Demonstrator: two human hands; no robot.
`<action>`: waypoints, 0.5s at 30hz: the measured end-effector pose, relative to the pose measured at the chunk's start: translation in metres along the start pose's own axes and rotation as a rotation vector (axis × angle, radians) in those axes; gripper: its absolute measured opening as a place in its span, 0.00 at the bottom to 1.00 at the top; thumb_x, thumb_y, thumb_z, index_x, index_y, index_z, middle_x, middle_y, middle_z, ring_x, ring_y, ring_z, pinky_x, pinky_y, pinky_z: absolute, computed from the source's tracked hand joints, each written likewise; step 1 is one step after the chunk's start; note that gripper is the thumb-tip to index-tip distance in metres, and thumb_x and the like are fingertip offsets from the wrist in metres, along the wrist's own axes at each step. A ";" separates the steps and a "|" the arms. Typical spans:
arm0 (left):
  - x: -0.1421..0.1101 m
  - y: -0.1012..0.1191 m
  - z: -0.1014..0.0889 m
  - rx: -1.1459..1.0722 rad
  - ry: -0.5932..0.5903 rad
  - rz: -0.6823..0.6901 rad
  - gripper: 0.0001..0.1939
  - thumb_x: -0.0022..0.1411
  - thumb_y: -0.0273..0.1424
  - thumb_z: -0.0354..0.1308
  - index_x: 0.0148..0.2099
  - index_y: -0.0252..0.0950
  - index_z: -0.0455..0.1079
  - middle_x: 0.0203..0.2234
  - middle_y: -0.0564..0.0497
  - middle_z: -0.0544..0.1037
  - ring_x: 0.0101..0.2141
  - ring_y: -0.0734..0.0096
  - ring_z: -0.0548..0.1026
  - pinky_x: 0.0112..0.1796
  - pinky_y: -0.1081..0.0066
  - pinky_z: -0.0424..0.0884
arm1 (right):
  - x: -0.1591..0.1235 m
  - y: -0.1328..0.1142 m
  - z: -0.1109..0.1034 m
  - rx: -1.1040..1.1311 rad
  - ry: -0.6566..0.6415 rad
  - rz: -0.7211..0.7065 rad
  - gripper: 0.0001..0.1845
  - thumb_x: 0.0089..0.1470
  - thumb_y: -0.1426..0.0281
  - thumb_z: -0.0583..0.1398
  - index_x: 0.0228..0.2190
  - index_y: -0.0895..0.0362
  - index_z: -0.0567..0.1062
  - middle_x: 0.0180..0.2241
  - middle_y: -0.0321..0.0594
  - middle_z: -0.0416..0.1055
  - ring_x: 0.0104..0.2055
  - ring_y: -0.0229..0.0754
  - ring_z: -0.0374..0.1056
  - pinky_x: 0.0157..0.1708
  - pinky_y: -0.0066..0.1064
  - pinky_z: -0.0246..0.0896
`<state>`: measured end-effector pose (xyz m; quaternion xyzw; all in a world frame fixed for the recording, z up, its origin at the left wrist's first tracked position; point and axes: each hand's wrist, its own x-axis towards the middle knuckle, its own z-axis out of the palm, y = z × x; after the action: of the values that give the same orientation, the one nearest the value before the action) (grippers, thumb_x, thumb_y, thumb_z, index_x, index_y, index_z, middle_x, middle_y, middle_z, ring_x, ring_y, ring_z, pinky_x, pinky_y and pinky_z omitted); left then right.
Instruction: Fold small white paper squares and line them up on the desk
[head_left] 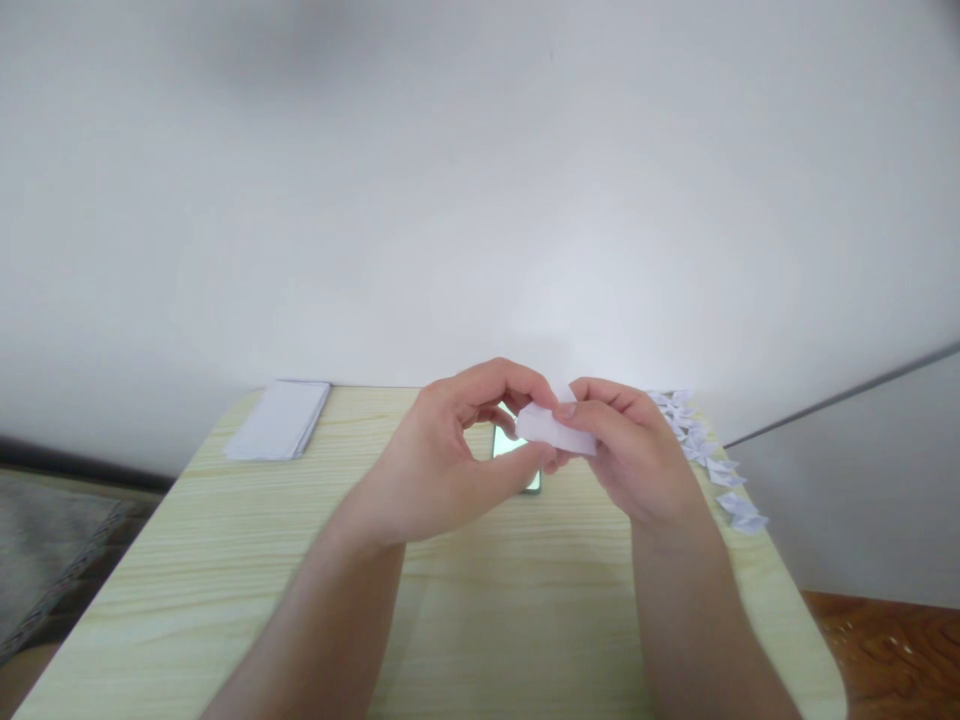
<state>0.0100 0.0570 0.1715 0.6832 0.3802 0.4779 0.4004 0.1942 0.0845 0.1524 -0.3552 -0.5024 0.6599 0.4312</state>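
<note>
A small folded piece of white paper [556, 430] is held up between both hands above the table. My left hand [457, 450] curves around its left side, with the thumb below and the index finger above pinching it. My right hand [626, 440] grips the right part, its thumb pressed on the paper's face and the other fingers behind. Behind the hands lies a phone [531, 478] with a bright screen on the tabletop, largely covered by the left hand and the paper.
A stack of white paper sheets [274, 420] lies at the table's back left. Several folded white paper pieces [721, 472] line the right edge. The light wood-grain table [517, 600] stands against a white wall [450, 200].
</note>
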 end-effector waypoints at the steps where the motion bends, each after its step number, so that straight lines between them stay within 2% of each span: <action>1: 0.000 0.000 0.000 0.003 0.004 -0.003 0.12 0.58 0.24 0.65 0.44 0.39 0.74 0.38 0.50 0.80 0.39 0.67 0.77 0.40 0.67 0.74 | 0.000 0.000 0.000 -0.008 0.003 -0.001 0.06 0.55 0.67 0.65 0.28 0.56 0.77 0.22 0.35 0.76 0.24 0.40 0.72 0.27 0.32 0.66; 7: 0.000 0.000 0.001 0.022 0.011 0.001 0.11 0.57 0.21 0.64 0.43 0.39 0.74 0.33 0.52 0.79 0.36 0.69 0.77 0.39 0.68 0.73 | 0.000 0.001 -0.001 0.004 0.006 -0.011 0.05 0.55 0.68 0.65 0.29 0.56 0.78 0.22 0.35 0.76 0.23 0.39 0.72 0.26 0.31 0.65; 15: 0.001 -0.003 0.000 -0.002 0.019 0.018 0.03 0.62 0.27 0.65 0.39 0.38 0.76 0.31 0.52 0.80 0.33 0.72 0.76 0.36 0.70 0.72 | 0.000 0.000 0.000 -0.008 0.012 -0.012 0.07 0.55 0.69 0.66 0.26 0.56 0.77 0.23 0.33 0.74 0.25 0.38 0.72 0.28 0.30 0.67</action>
<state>0.0097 0.0594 0.1694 0.6816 0.3772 0.4882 0.3934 0.1945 0.0843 0.1528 -0.3579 -0.5043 0.6533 0.4368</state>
